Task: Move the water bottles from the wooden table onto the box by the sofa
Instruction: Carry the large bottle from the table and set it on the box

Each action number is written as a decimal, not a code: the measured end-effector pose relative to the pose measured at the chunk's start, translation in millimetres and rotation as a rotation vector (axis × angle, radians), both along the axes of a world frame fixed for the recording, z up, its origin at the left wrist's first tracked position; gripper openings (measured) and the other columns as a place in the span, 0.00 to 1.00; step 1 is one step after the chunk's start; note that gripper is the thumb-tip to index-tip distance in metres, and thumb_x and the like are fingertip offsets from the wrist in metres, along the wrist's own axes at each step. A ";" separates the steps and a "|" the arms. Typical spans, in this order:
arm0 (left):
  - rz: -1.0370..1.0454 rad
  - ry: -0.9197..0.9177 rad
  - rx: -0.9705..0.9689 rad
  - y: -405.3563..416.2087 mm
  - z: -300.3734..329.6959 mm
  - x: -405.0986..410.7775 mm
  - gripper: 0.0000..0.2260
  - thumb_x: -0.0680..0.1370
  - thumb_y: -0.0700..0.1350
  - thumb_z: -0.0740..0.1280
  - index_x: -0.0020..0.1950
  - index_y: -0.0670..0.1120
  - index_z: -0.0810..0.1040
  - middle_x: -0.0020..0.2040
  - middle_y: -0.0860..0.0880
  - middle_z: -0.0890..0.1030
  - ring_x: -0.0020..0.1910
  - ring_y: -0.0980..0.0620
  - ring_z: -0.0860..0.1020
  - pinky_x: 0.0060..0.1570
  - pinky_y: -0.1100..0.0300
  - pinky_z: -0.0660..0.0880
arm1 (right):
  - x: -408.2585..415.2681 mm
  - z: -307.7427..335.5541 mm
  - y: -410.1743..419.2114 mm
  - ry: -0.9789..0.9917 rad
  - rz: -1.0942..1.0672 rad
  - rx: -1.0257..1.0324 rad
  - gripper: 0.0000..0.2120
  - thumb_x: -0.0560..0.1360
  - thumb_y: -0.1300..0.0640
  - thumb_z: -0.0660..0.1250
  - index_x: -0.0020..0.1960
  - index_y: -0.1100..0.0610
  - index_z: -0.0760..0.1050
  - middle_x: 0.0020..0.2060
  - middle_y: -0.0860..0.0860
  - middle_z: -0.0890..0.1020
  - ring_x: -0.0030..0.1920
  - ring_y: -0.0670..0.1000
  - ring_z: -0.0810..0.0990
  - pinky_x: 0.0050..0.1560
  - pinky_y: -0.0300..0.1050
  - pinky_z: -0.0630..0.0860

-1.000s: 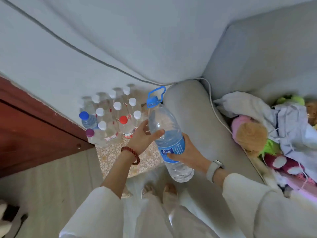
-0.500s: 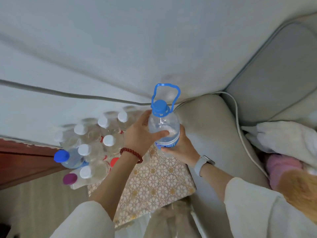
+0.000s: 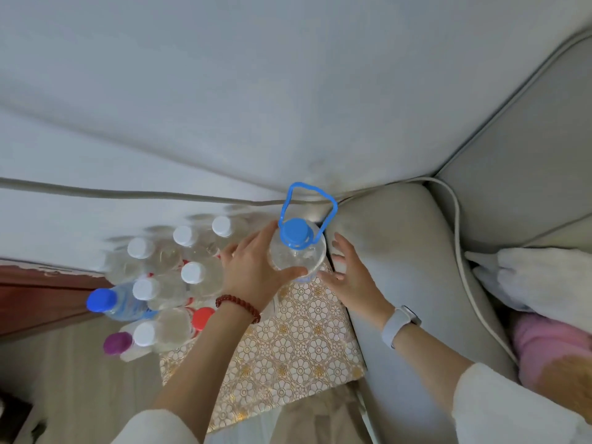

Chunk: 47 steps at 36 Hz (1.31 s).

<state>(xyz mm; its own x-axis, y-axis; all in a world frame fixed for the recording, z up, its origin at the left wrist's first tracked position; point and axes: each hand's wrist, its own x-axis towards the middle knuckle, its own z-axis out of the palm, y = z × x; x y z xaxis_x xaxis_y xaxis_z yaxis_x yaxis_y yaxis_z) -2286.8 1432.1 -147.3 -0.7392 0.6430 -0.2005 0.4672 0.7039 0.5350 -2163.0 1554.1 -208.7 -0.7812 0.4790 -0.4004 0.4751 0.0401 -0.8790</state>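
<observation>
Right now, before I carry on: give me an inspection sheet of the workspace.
Surface: box top under a floral patterned cover, near half bare.
Job's things: large handled bottle upright at the far right corner; small bottles clustered left.
Clutter: nothing seen on the box.
Grippers: left hand grips the large bottle; right hand open beside it.
Cables: white cable along the sofa armrest.
Surroundings: wall, soft toys on the sofa.

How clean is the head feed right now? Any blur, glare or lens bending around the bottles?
Head view: soft daylight, no harsh glare; the big bottle with its blue cap and both hands, left hand and right hand, read fairly sharp; the small bottles near the wall look smeared; wide-angle bending curves the wall cable and sofa arm.
</observation>
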 end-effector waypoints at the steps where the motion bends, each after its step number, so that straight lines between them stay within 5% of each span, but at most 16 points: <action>1: -0.007 -0.002 -0.025 -2.5 -4.6 -0.2 0.38 0.63 0.61 0.73 0.69 0.55 0.64 0.62 0.53 0.76 0.64 0.52 0.70 0.66 0.51 0.56 | 4.1 6.9 -0.4 0.034 -0.062 0.030 0.31 0.74 0.57 0.66 0.72 0.51 0.56 0.69 0.49 0.66 0.64 0.43 0.68 0.66 0.48 0.70; 6: -0.102 0.042 -0.126 -5.6 -24.4 1.3 0.38 0.67 0.63 0.68 0.72 0.56 0.57 0.71 0.55 0.67 0.72 0.54 0.60 0.69 0.50 0.52 | 0.8 41.8 10.4 0.338 -0.079 0.620 0.18 0.71 0.54 0.61 0.61 0.54 0.67 0.56 0.46 0.70 0.57 0.48 0.70 0.59 0.38 0.68; 11: -0.141 0.155 -0.375 -19.1 -46.2 5.9 0.39 0.71 0.66 0.61 0.75 0.53 0.47 0.77 0.50 0.49 0.76 0.47 0.44 0.71 0.40 0.44 | -28.4 48.5 23.4 0.129 0.404 1.133 0.23 0.67 0.42 0.63 0.60 0.48 0.70 0.57 0.49 0.73 0.58 0.52 0.67 0.56 0.48 0.64; 14: 0.036 0.256 -0.355 -64.2 -11.6 7.0 0.37 0.71 0.67 0.57 0.74 0.49 0.54 0.76 0.47 0.57 0.74 0.41 0.55 0.68 0.34 0.54 | -60.4 116.1 -1.8 0.070 0.742 1.154 0.21 0.69 0.45 0.65 0.60 0.50 0.71 0.49 0.51 0.75 0.48 0.53 0.72 0.44 0.47 0.70; 16: 0.038 0.316 -0.391 -60.3 -15.2 9.0 0.35 0.72 0.67 0.52 0.73 0.47 0.59 0.73 0.46 0.65 0.71 0.40 0.63 0.63 0.33 0.60 | -70.3 127.6 3.1 -0.021 0.776 1.076 0.19 0.73 0.49 0.64 0.63 0.51 0.68 0.50 0.52 0.72 0.47 0.54 0.72 0.38 0.44 0.68; 24: 0.043 0.286 -0.372 -49.1 -30.9 11.5 0.30 0.75 0.62 0.47 0.73 0.48 0.53 0.73 0.48 0.64 0.72 0.41 0.62 0.66 0.35 0.49 | -70.8 121.4 9.7 -0.095 0.620 0.799 0.16 0.75 0.54 0.64 0.61 0.56 0.68 0.54 0.55 0.69 0.40 0.58 0.75 0.44 0.50 0.73; 34: 0.024 0.327 -0.384 -44.4 -36.9 13.0 0.28 0.75 0.60 0.47 0.72 0.49 0.52 0.73 0.49 0.63 0.72 0.42 0.62 0.66 0.36 0.48 | -80.7 119.5 8.0 -0.065 0.597 0.868 0.17 0.75 0.55 0.63 0.62 0.57 0.67 0.54 0.57 0.69 0.37 0.56 0.71 0.40 0.49 0.72; 47: 0.019 0.285 -0.409 -46.1 -33.0 12.5 0.29 0.75 0.61 0.45 0.73 0.50 0.49 0.75 0.51 0.57 0.73 0.43 0.58 0.67 0.38 0.43 | -84.3 118.7 -0.8 -0.027 0.629 0.961 0.22 0.76 0.59 0.62 0.68 0.53 0.63 0.65 0.55 0.65 0.55 0.58 0.71 0.45 0.52 0.77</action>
<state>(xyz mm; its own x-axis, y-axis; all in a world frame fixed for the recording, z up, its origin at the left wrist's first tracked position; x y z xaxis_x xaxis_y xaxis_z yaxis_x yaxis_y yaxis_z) -2274.3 1385.9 -180.4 -0.8120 0.5399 -0.2216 0.5398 0.8392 0.0666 -2247.3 1553.4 -89.9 -0.9872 0.1235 -0.1010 0.1512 0.9258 -0.3466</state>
